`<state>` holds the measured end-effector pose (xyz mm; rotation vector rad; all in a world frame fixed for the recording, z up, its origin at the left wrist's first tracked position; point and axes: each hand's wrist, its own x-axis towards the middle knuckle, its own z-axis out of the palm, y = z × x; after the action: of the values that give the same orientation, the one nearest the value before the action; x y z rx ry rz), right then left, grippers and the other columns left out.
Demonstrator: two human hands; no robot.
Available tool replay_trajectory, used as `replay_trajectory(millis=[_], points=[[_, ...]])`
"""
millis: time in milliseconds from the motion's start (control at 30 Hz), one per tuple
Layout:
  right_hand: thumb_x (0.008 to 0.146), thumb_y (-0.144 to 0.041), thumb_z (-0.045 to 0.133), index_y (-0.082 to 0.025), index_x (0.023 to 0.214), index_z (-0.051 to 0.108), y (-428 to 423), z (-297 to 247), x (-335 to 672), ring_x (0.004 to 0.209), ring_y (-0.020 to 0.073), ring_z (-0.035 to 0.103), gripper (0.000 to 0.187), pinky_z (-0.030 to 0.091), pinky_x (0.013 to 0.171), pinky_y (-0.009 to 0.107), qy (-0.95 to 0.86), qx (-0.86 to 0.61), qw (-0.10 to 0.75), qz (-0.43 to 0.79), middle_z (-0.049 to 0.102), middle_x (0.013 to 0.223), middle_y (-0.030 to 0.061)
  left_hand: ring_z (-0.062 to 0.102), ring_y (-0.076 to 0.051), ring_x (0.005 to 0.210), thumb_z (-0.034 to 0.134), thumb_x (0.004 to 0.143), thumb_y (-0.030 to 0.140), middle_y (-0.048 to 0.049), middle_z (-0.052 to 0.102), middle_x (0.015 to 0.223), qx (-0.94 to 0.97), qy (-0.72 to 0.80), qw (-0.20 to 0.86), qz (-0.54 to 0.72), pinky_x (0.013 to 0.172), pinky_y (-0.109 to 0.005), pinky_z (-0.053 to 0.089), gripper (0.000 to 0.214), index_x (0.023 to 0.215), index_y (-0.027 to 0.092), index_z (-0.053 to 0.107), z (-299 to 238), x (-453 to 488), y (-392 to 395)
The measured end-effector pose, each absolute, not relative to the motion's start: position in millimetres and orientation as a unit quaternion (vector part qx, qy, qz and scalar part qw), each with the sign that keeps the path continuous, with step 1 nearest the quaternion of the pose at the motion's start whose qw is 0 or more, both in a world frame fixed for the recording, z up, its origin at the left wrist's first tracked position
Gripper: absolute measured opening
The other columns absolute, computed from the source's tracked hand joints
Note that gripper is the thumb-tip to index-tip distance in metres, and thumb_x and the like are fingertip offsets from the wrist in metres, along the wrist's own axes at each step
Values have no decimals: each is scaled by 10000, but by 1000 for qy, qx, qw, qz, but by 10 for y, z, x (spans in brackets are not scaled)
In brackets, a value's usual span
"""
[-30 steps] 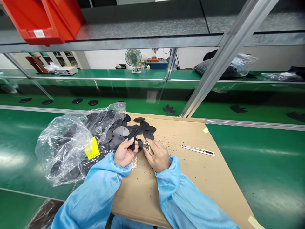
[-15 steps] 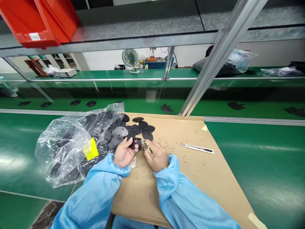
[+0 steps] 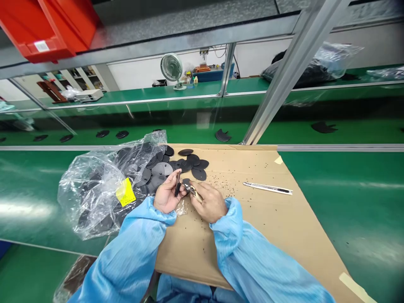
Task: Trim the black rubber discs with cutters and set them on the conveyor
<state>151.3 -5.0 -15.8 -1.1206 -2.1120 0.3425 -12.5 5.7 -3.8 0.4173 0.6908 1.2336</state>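
My left hand pinches a black plastic part, turned edge-on, above the cardboard. In my right hand is a pair of nippers with pale handles. The nippers' jaws point left and lie close to the part; whether they touch it I cannot tell. Beyond both hands lies a loose pile of black oval discs. More discs fill a clear plastic bag to the left, which bears a yellow label.
A cardboard sheet dotted with small black scraps covers the bench. On it, right of my hands, lies a utility knife. Black parts sit along the green belt behind. A metal post rises at the back; a red bin stands upper left.
The black part in my left hand has turned from a broad, tilted face to nearly edge-on. The nippers remain in my right hand near it. The whole view has shifted slightly.
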Motion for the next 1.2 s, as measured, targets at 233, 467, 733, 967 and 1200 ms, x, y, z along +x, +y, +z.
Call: replay_trajectory(millis=[233, 467, 733, 967, 1200], points=[[827, -227, 480, -156, 1183, 565, -68, -124, 1503, 856, 203, 605, 373, 485, 823, 301, -841, -426, 298, 149, 651, 946, 79, 403, -67, 486, 628, 747, 176, -1, 474, 695, 207, 313, 754, 540, 391, -170, 286, 346, 1087, 160, 566, -32, -137, 49], [835, -234, 476, -188, 1169, 571, -86, -95, 1496, 845, 190, 605, 350, 467, 792, 273, -850, -428, 257, 170, 649, 916, 66, 377, -58, 448, 618, 749, 181, -2, 462, 664, 225, 320, 758, 522, 367, -162, 253, 246, 986, 132, 574, -48, -134, 50], [828, -218, 455, -210, 1145, 575, -78, -17, 1521, 832, 178, 587, 339, 433, 761, 250, -863, -433, 191, 177, 630, 902, 49, 376, -59, 444, 657, 714, 189, 4, 448, 634, 232, 339, 745, 526, 354, -154, 230, 262, 956, 125, 581, -56, -115, 56], [760, -168, 466, -217, 1038, 621, -54, 66, 1557, 819, 180, 587, 322, 417, 698, 246, -868, -441, 133, 185, 642, 898, 42, 384, -61, 440, 701, 695, 244, 10, 459, 604, 252, 360, 725, 530, 347, -163, 241, 308, 948, 107, 593, -136, -100, 48], [746, -145, 472, -240, 1047, 628, -67, -19, 1526, 809, 178, 592, 352, 435, 726, 254, -845, -420, 228, 239, 655, 877, 28, 384, -53, 449, 694, 703, 225, 5, 468, 634, 226, 361, 729, 536, 354, -165, 244, 288, 955, 119, 602, -80, -68, 49]])
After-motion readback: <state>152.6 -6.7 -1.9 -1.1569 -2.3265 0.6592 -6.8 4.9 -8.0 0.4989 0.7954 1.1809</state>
